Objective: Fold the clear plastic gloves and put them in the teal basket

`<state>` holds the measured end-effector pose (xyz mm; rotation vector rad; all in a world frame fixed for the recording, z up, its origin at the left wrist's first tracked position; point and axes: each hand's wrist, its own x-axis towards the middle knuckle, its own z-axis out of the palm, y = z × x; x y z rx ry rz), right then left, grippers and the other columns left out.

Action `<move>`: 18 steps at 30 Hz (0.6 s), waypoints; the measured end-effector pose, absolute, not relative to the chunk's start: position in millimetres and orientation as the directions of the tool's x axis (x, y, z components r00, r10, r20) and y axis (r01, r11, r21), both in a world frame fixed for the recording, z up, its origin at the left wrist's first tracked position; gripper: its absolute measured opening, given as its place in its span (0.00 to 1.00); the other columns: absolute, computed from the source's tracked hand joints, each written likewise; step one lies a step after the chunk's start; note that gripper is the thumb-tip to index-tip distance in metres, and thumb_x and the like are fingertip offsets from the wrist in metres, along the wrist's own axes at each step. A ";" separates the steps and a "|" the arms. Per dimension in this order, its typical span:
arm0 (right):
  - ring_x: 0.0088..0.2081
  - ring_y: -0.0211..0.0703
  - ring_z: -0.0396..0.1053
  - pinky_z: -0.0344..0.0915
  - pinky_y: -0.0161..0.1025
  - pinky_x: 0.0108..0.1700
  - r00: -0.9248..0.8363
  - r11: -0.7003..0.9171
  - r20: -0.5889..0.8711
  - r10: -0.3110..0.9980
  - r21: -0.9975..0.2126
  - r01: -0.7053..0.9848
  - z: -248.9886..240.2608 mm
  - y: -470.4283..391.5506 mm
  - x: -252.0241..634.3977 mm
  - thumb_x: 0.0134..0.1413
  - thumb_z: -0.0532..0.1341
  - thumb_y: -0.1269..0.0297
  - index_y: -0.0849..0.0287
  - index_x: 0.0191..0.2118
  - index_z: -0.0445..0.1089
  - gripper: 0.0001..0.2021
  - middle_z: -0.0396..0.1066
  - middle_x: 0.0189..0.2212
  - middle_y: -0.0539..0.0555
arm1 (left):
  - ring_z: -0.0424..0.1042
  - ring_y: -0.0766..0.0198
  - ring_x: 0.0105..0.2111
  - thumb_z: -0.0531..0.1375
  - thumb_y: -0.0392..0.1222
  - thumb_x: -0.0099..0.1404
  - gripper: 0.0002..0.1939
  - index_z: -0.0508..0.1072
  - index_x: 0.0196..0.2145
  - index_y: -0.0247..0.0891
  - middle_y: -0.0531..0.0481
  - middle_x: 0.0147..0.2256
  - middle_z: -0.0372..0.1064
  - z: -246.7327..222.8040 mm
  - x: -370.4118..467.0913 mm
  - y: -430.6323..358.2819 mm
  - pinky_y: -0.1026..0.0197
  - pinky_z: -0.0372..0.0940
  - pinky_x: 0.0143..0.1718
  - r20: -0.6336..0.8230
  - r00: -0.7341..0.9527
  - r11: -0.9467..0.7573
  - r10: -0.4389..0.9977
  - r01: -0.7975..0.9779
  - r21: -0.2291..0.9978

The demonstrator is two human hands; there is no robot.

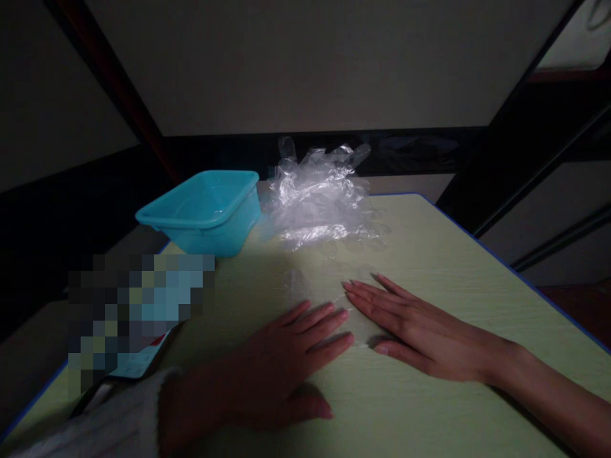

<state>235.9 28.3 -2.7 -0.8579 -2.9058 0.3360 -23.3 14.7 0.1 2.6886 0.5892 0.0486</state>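
Observation:
A thin, clear plastic piece (pixel 300 285), apparently a disposable glove, lies flat on the pale table; its outline is faint. My left hand (pixel 293 353) rests palm down over its near left part, fingers stretched out and thumb apart. From the right, my right hand (pixel 413 327) lies flat with its fingertips at the plastic's right side, thumb spread from the fingers. Neither hand grips anything. Beyond them sits a loose heap of clear disposable plastic gloves (pixel 324 197), crinkled and shiny.
A turquoise plastic basin (pixel 205 224) stands at the table's back left, beside the glove heap. Nearer on the left is a blurred-out item with a light blue panel (pixel 136 361) showing below it. The wooden table (pixel 429 242) has blue edging; a wall rises behind.

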 end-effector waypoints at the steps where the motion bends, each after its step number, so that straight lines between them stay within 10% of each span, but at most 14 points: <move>1: 0.63 0.49 0.40 0.36 0.55 0.63 -0.836 0.817 0.021 0.548 -0.226 0.530 -3.1 28.5 237.3 0.62 0.49 0.56 0.70 0.63 0.42 0.30 0.43 0.62 0.65 | 0.38 0.50 0.63 0.47 0.60 0.64 0.35 0.48 0.62 0.37 0.40 0.64 0.36 0.2 -23.1 14.8 0.46 0.38 0.61 -0.041 0.911 -0.839 0.411 0.395 0.375; 10: 0.60 0.49 0.51 0.47 0.56 0.61 -0.880 0.895 0.167 0.446 -0.057 0.443 4.5 30.1 241.6 0.61 0.51 0.57 0.71 0.61 0.48 0.29 0.55 0.59 0.66 | 0.43 0.49 0.62 0.46 0.57 0.66 0.33 0.53 0.59 0.30 0.34 0.62 0.44 0.4 -24.5 13.1 0.46 0.45 0.60 0.061 0.919 -0.901 0.390 0.367 0.231; 18: 0.34 0.42 0.71 0.68 0.41 0.37 -0.868 0.939 0.374 0.326 -0.025 0.342 12.2 20.9 237.0 0.63 0.50 0.67 0.63 0.37 0.71 0.13 0.74 0.31 0.55 | 0.67 0.55 0.48 0.50 0.38 0.64 0.19 0.59 0.52 0.29 0.37 0.48 0.67 -7.0 -21.5 10.1 0.53 0.62 0.50 0.318 0.810 -0.867 0.492 0.489 0.096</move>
